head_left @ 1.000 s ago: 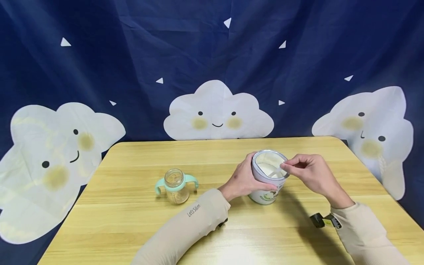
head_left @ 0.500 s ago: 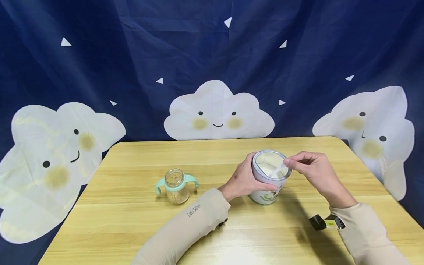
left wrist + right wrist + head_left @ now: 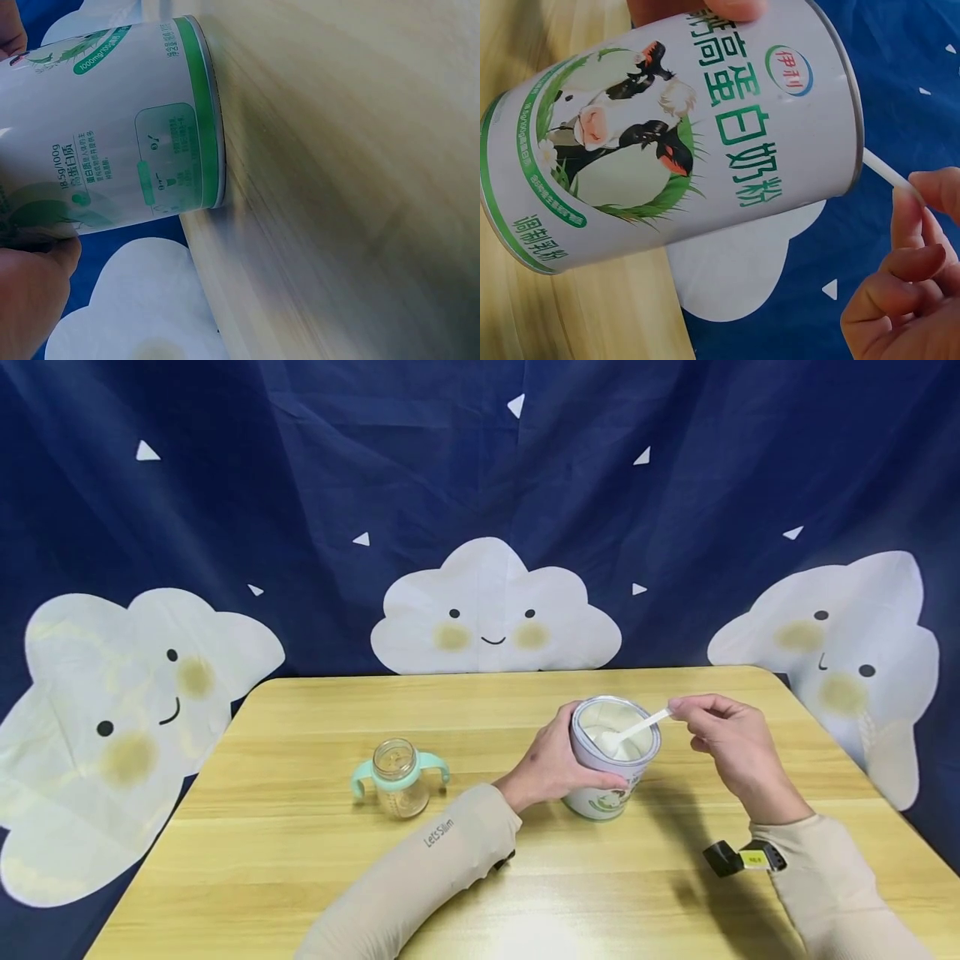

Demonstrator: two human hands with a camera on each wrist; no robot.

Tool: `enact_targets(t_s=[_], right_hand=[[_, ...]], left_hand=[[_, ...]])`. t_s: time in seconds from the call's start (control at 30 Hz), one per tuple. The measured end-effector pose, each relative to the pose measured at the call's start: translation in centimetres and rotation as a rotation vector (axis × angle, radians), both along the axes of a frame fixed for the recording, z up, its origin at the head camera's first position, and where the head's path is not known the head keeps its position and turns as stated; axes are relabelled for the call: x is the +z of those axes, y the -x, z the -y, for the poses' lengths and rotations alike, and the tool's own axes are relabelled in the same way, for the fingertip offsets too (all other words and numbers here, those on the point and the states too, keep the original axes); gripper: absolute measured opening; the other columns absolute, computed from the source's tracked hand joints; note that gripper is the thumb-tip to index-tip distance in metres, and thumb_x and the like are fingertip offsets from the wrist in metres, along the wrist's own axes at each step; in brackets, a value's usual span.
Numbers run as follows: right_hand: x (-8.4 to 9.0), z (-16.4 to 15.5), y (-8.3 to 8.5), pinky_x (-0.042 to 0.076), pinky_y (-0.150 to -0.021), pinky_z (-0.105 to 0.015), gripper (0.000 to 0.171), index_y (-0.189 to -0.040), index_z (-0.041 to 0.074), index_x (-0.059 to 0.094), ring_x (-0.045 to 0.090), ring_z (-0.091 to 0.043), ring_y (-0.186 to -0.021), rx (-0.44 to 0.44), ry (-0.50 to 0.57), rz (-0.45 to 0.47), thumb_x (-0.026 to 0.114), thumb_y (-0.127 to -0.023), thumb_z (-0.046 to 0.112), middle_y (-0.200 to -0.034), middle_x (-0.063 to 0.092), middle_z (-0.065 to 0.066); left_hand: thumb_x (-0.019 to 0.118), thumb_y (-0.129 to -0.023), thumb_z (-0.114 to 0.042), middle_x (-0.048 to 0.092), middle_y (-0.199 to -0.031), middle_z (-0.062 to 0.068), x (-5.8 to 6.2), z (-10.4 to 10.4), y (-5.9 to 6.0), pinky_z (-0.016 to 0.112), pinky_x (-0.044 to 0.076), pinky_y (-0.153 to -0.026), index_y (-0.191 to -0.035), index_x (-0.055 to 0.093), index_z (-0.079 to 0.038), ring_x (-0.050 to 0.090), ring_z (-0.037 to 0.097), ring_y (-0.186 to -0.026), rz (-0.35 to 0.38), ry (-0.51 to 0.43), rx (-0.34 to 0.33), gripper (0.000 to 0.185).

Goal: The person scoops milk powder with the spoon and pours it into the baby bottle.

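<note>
An open milk powder can [image 3: 603,797], white with green bands and a cow picture, stands on the wooden table. My left hand [image 3: 551,764] grips its side, thumb around the front near the rim. My right hand [image 3: 738,756] pinches the handle end of a white scoop [image 3: 645,724] between thumb and fingers, to the right of the rim. The scoop's bowl is inside the can's mouth, over pale powder. In the right wrist view, the scoop handle [image 3: 885,170] sticks out past the can's rim; its bowl is hidden there.
Left of the can stands a clear baby bottle [image 3: 405,797] with mint-green handles and no lid on it. The wooden table [image 3: 300,860] ends at a dark blue curtain [image 3: 450,460] with white clouds behind it.
My right hand has moved right and drawn the scoop up, so its bowl and more of its handle now show. The left hand and can have stayed in place.
</note>
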State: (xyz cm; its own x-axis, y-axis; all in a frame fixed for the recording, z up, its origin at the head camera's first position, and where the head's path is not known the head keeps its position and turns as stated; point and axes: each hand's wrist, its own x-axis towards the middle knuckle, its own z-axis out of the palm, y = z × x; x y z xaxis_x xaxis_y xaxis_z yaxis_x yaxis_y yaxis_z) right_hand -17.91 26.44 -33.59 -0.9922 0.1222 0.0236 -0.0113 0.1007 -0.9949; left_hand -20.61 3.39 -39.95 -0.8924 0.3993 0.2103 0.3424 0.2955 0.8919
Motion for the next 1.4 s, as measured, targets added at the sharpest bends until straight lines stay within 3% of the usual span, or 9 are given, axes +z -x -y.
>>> enact_targets(t_s=[0.13,0.37,1.03,1.4], right_hand=[[0.1,-0.11,0.19,0.05,-0.062,-0.018,0.011,-0.081,0.019,0.078,0.05,-0.003,-0.07,-0.022,0.072,0.001,0.075,-0.09,0.013,-0.086,0.068,0.014],[0.28,-0.24,0.18,0.048,-0.062,-0.018,0.015,-0.08,0.025,0.077,0.05,-0.004,-0.074,-0.052,-0.141,0.022,0.072,-0.093,0.019,-0.086,0.07,0.025],[-0.24,-0.53,0.44,0.05,-0.059,-0.017,0.014,-0.079,0.021,0.077,0.049,-0.005,-0.07,-0.072,0.047,0.025,0.074,-0.09,0.014,-0.082,0.069,0.015],[-0.16,-0.37,0.65,0.047,-0.055,-0.015,0.014,-0.078,0.019,0.077,0.047,-0.004,-0.068,-0.066,0.076,0.024,0.074,-0.09,0.012,-0.079,0.069,0.013]], left_hand=[[0.098,-0.063,-0.03,0.057,-0.132,-0.001,-0.05,0.04,0.07,0.028,0.045,-0.101,-0.148,0.037,-0.014,0.056,0.009,-0.116,-0.007,-0.003,-0.004,0.106],[0.097,-0.063,-0.032,0.057,-0.131,-0.005,-0.16,0.02,0.13,0.028,0.045,-0.101,-0.149,0.036,-0.015,0.055,0.007,-0.115,-0.008,0.007,-0.006,0.107],[0.098,-0.062,-0.031,0.057,-0.131,-0.005,-0.07,-0.05,0.09,0.027,0.045,-0.101,-0.148,0.036,-0.015,0.055,0.006,-0.115,-0.008,-0.001,-0.014,0.107],[0.098,-0.062,-0.031,0.057,-0.129,-0.005,-0.05,0.05,0.08,0.026,0.046,-0.1,-0.146,0.038,-0.015,0.055,0.006,-0.114,-0.018,0.002,-0.002,0.105]])
